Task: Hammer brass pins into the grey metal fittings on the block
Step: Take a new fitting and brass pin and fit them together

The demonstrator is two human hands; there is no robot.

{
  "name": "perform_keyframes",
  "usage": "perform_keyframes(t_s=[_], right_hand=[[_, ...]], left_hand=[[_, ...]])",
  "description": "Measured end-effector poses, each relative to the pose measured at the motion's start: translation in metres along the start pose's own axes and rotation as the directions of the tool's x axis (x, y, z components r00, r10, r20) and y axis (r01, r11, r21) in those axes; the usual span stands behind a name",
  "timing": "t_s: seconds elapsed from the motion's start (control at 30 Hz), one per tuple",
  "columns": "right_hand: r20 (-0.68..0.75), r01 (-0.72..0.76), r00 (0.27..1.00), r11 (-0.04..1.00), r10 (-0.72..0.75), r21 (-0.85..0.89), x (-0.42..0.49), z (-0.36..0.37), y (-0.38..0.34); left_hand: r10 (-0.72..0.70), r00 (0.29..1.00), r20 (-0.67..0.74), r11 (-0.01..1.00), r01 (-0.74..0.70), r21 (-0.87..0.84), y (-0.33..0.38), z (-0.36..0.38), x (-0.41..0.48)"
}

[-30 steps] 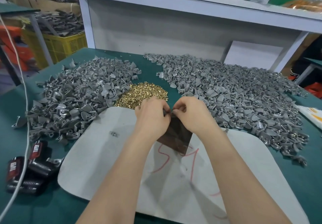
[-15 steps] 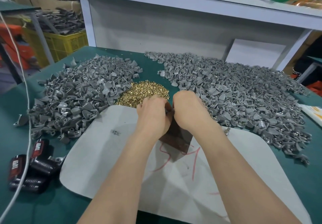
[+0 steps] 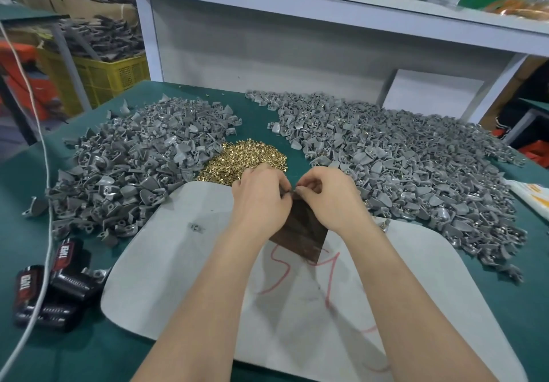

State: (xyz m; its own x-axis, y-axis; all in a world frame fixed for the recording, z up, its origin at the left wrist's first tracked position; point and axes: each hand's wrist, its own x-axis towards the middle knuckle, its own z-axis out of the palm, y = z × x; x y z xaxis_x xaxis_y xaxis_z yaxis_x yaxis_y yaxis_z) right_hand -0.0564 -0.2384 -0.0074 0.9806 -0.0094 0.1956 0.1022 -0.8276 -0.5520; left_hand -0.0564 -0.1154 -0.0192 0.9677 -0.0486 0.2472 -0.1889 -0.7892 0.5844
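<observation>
Your left hand (image 3: 261,200): curled, pinching small grey metal fitting (image 3: 289,194).
Your right hand (image 3: 329,200): curled, pinching the same fitting.
Fitting: at dark brown rectangular block (image 3: 300,233) far edge.
Heap: small brass pins (image 3: 246,158), just beyond.

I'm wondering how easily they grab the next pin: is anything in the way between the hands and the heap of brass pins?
Nothing visible does. The brass pins lie just beyond the left hand, with heaps of grey fittings to either side. But it and the right hand pinch a grey fitting over the block.
</observation>
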Motion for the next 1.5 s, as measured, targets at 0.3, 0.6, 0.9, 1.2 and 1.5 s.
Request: perform_keyframes(t_s=[0.3, 0.6, 0.9, 1.2, 1.5], right_hand=[[0.073, 0.161, 0.987, 0.856, -0.144, -0.491, 0.003, -0.004, -0.023], [0.137, 0.237, 0.971, 0.799, -0.194, -0.552, 0.005, -0.007, -0.035], [0.039, -0.004, 0.999, 0.982, -0.003, 0.191, -0.001, -0.013, 0.007], [0.185, -0.207, 0.926, 0.855, 0.328, -0.476, -0.011, -0.028, 0.04], [0.009, -0.253, 0.968, 0.967, 0.253, 0.014, -0.014, -0.046, 0.042]], left_hand=[[-0.008, 1.0, 0.024, 0.998, 0.006, 0.067, 0.006, -0.004, 0.001], [0.001, 0.999, 0.053, 0.998, -0.004, 0.056, 0.009, -0.006, -0.002], [0.0, 1.0, 0.011, 0.999, 0.0, -0.032, 0.004, -0.003, -0.003], [-0.019, 0.999, 0.032, 0.999, 0.021, -0.047, 0.003, -0.003, -0.002], [-0.032, 0.999, 0.008, 0.999, 0.032, -0.021, 0.001, -0.005, -0.003]])
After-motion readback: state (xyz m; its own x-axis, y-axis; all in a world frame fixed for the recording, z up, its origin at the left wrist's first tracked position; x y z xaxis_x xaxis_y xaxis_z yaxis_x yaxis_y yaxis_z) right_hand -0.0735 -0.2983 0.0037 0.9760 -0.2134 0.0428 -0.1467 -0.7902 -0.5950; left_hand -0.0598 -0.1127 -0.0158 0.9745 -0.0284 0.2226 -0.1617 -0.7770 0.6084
